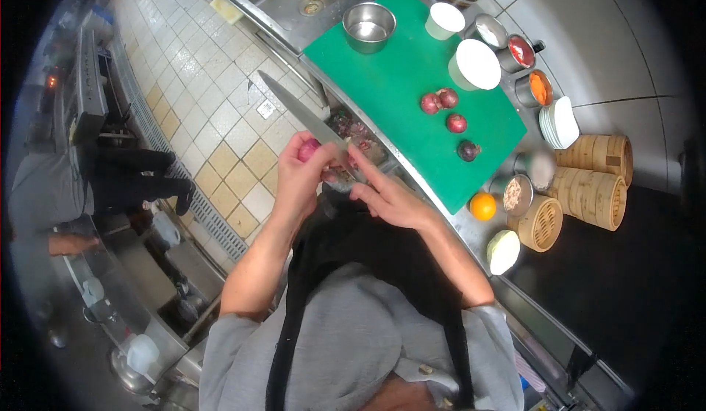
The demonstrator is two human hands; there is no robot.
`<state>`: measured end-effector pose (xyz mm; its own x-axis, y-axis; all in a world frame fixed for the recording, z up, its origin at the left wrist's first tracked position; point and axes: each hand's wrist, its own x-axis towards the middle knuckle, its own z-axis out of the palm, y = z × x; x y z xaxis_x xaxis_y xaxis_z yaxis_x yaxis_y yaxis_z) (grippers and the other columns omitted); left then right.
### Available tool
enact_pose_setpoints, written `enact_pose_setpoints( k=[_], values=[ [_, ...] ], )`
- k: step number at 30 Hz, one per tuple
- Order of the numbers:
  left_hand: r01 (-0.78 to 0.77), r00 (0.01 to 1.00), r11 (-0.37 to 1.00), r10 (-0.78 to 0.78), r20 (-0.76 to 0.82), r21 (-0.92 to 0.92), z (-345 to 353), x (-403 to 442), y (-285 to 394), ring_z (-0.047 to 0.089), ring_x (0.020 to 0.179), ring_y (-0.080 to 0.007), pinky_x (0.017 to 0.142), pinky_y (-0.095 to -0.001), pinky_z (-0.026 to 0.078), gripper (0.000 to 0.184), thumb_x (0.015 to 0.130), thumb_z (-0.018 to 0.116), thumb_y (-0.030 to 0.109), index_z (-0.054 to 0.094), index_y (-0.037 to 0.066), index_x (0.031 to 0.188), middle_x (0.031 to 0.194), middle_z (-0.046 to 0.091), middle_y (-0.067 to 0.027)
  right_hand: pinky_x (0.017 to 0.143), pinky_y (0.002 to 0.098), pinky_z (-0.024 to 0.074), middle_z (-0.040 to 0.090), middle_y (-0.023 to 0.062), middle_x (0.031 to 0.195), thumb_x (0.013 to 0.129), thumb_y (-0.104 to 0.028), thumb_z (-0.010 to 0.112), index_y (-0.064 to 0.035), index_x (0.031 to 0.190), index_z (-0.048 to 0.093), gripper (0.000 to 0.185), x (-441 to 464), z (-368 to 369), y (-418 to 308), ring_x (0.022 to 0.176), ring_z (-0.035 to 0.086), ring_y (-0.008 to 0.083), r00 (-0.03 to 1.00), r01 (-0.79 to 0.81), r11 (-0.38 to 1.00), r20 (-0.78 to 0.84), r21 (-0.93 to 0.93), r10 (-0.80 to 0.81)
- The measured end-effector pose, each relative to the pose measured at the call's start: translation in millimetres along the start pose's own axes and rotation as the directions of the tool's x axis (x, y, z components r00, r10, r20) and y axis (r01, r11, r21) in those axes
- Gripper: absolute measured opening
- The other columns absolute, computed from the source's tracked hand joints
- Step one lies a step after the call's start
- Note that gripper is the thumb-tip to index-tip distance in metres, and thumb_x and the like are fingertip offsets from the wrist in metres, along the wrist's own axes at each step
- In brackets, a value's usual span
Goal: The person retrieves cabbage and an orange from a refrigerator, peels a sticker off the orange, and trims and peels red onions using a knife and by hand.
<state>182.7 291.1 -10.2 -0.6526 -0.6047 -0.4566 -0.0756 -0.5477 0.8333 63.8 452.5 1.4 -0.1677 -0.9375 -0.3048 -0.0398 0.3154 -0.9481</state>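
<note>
In front of my apron, my left hand [296,179] is closed around a red onion [308,149]. My right hand [390,196] grips a large kitchen knife [298,109] near its handle end, which the fingers mostly hide. The blade points away to the upper left and passes close beside the onion; the exact contact cannot be made out. Below the hands, dark reddish peelings [349,128] lie in what looks like a bin. Several more red onions [456,123] sit on the green cutting board [397,80] to the right.
A steel bowl [369,27] and white tubs [474,65] stand on the board. Behind are sauce containers [521,51], stacked plates [559,123] and bamboo steamers [588,196]. An orange [482,206] and a cut cabbage [504,252] lie nearer. Another person [51,183] stands left, across the tiled floor [220,109].
</note>
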Motion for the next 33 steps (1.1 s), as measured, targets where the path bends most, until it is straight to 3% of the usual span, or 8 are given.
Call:
enact_pose_setpoints(
  k=[3,10,13,15,18,25,31,33],
  values=[
    [0.022,0.997,1.0,-0.023,-0.072,-0.015,0,0,0,0.064,0.07,-0.0135,0.053,-0.0264,0.048,0.02,0.087,0.068,0.009,0.059,0.007,0.105,0.085,0.067,-0.0027,0.11,0.0408,0.0379,0.042,0.023,0.151,0.102,-0.02,0.053,-0.0079,0.157,0.017,0.067,-2,2,0,0.137,0.044,0.0365,1.0,0.019,0.989,-0.005,-0.149,-0.02],
    [0.075,0.983,0.996,-0.081,-0.163,-0.041,-7,5,-11,0.061,0.066,-0.0115,0.05,-0.0249,0.042,0.017,0.085,0.067,0.008,0.06,0.007,0.101,0.078,0.063,-0.0007,0.106,0.0398,0.0423,0.05,0.0209,0.144,0.099,-0.014,0.057,-0.0081,0.151,0.034,0.058,-6,8,16,0.134,0.049,0.0342,0.964,0.225,0.939,-0.081,-0.261,-0.254],
    [0.043,0.987,0.998,-0.048,-0.156,-0.04,-6,4,-11,0.062,0.064,-0.0106,0.046,-0.0223,0.042,0.017,0.084,0.067,0.006,0.06,0.006,0.1,0.078,0.066,-0.0024,0.094,0.0391,0.0494,0.06,0.0199,0.131,0.098,-0.015,0.058,-0.0077,0.148,0.039,0.055,-3,7,20,0.114,0.063,0.0338,0.953,0.247,0.919,-0.094,-0.308,-0.288],
    [0.056,0.988,0.998,-0.057,-0.145,-0.009,-2,1,-8,0.062,0.065,-0.0111,0.048,-0.0238,0.043,0.017,0.085,0.067,0.007,0.06,0.006,0.1,0.078,0.064,-0.0013,0.078,0.0379,0.053,0.068,0.0162,0.109,0.098,-0.02,0.06,-0.0081,0.151,0.034,0.061,-5,3,9,0.082,0.068,0.0283,0.997,-0.072,0.97,-0.058,-0.231,0.06],
    [0.098,0.99,0.994,-0.093,-0.105,0.043,-2,-2,-5,0.062,0.07,-0.0124,0.053,-0.0259,0.046,0.017,0.088,0.066,0.01,0.06,0.006,0.103,0.082,0.063,-0.0009,0.062,0.0326,0.0505,0.065,0.0099,0.089,0.099,-0.027,0.06,-0.0098,0.155,0.028,0.067,-1,11,27,0.064,0.06,0.0177,0.993,-0.05,0.999,-0.105,0.018,0.051],
    [0.209,0.959,0.873,-0.095,0.268,-0.44,-24,2,-16,0.062,0.106,-0.0199,0.089,-0.0339,0.052,0.035,0.099,0.055,0.022,0.052,0.005,0.129,0.109,0.064,-0.0079,0.054,0.0266,0.0452,0.056,0.0023,0.074,0.104,-0.036,0.048,-0.0078,0.157,0.022,0.065,-9,-2,9,0.06,0.055,0.0112,0.965,-0.225,0.96,-0.097,0.164,0.243],
    [0.113,0.961,0.894,0.013,0.275,-0.434,-3,-13,-2,0.061,0.116,-0.0217,0.097,-0.0343,0.052,0.033,0.103,0.053,0.017,0.05,0.006,0.134,0.127,0.06,-0.01,0.052,0.0242,0.0411,0.05,0.0014,0.067,0.107,-0.027,0.041,-0.0053,0.156,0.023,0.057,-15,1,-3,0.054,0.05,0.0098,0.977,0.057,0.998,-0.207,0.007,-0.054],
    [0.074,0.958,0.909,0.05,0.282,-0.411,-2,-13,-4,0.06,0.118,-0.0226,0.099,-0.0354,0.051,0.039,0.102,0.054,0.015,0.045,0.005,0.139,0.131,0.058,-0.0105,0.083,0.0415,0.0507,0.066,0.0194,0.089,0.104,-0.035,0.048,-0.0034,0.156,0.022,0.065,-17,1,-9,0.087,0.068,0.0372,0.973,0.094,0.983,-0.195,-0.155,-0.123]
  ],
)
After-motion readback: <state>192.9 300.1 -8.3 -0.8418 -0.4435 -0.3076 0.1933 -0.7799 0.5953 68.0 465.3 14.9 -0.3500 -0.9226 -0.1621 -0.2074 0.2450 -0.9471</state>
